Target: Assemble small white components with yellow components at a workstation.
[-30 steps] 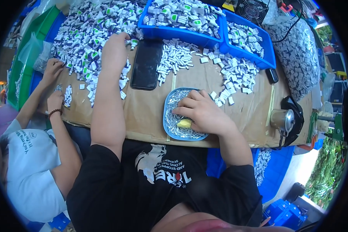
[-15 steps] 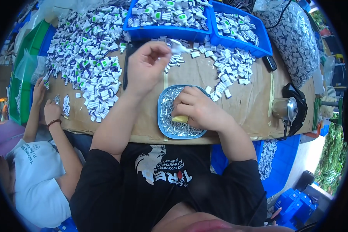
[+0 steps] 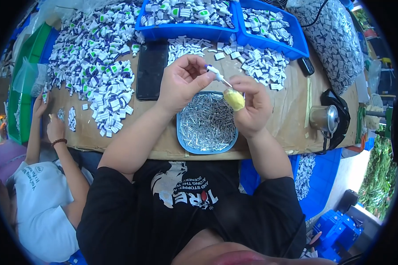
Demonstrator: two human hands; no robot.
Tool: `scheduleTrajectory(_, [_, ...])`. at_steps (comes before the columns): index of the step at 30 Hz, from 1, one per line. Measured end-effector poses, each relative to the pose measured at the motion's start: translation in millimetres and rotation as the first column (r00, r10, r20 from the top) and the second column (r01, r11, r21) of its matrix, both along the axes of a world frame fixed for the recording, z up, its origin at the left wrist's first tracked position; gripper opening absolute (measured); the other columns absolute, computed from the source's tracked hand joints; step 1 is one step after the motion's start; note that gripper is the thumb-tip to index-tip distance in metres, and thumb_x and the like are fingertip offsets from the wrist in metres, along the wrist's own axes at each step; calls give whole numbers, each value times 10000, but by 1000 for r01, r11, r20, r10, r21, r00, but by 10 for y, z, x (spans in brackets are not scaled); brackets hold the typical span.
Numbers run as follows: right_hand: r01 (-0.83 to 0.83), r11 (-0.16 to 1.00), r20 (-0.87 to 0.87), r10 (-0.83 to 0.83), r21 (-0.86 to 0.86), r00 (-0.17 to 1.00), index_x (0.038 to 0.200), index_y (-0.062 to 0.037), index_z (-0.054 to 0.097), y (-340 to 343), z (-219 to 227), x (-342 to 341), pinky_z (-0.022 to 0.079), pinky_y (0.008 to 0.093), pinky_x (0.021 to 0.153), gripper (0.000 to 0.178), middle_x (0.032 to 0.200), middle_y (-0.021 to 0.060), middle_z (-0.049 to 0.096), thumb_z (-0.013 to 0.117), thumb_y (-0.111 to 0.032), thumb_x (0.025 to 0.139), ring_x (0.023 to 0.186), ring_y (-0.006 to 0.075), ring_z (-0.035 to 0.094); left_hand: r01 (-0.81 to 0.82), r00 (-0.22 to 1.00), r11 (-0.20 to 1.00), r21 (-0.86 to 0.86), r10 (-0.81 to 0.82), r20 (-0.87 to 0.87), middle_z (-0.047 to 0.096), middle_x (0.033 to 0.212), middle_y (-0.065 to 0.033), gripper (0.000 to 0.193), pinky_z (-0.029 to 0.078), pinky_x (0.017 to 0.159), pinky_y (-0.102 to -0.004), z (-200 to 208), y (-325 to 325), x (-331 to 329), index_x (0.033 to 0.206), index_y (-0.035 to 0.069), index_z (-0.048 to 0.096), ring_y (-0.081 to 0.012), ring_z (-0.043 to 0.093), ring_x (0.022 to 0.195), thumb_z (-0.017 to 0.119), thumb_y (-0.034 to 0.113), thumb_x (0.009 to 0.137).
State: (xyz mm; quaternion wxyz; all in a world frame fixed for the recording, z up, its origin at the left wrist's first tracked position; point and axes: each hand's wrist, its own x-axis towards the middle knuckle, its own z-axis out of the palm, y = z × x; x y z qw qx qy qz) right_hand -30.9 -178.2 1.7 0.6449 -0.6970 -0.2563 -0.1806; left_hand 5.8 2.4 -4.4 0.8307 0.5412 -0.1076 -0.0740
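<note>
Between the thumb and fingers of my left hand is a small white plastic piece with a purple end. A thin metal pin runs from its lower end toward the fingertips of my right hand. My right hand is closed on a rounded yellow lump, whose exact kind I cannot make out. Whether the right fingertips also pinch the pin is hard to tell. Just below both hands lies a blue tray holding many loose metal pins.
Piles of white and purple pieces cover the left side, beside a dark phone-like slab. Blue bins stand at the back, near a large filled bag. A metal mug is at right. Another person's hand works at left.
My right hand has risen out of the pin tray, with the yellow lump, to meet my left hand. My left hand has come lower, and the plastic piece and pin now show clearly.
</note>
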Motion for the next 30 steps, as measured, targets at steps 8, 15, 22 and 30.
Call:
scheduleTrajectory(8, [-95, 969, -226, 147, 228, 963, 1004, 15, 511, 17, 13, 65, 447, 326, 881, 142, 1049, 156, 598, 556, 25, 869, 993, 216, 572, -155, 822, 919, 364, -84, 563, 618, 889, -100, 184, 473, 756, -292, 9, 61, 23, 876, -8, 622, -179, 604, 837, 669, -79, 713])
scheduleTrajectory(15, [-103, 971, -301, 166, 215, 939, 989, 16, 502, 17, 76, 63, 449, 315, 867, 114, 1007, 127, 580, 523, 32, 877, 984, 204, 572, -308, 659, 875, 375, -88, 747, 621, 899, -103, 226, 509, 703, -297, 46, 55, 53, 894, 35, 618, -214, 627, 809, 712, -67, 717])
scheduleTrajectory(22, [-105, 955, -327, 196, 276, 924, 983, 7, 496, 10, 65, 88, 448, 320, 867, 93, 992, 122, 581, 516, -2, 893, 992, 206, 568, -295, 684, 877, 380, -84, 725, 629, 937, -113, 235, 518, 712, -282, 62, 61, 45, 918, 35, 611, -199, 636, 838, 704, -73, 732])
scheduleTrajectory(30, [-83, 953, -353, 188, 292, 917, 986, 3, 502, 6, 67, 71, 450, 332, 880, 99, 991, 123, 591, 531, -21, 895, 996, 211, 573, -261, 693, 894, 364, -89, 716, 645, 975, -138, 229, 524, 728, -284, 88, 50, 46, 935, 19, 609, -202, 640, 859, 675, -96, 748])
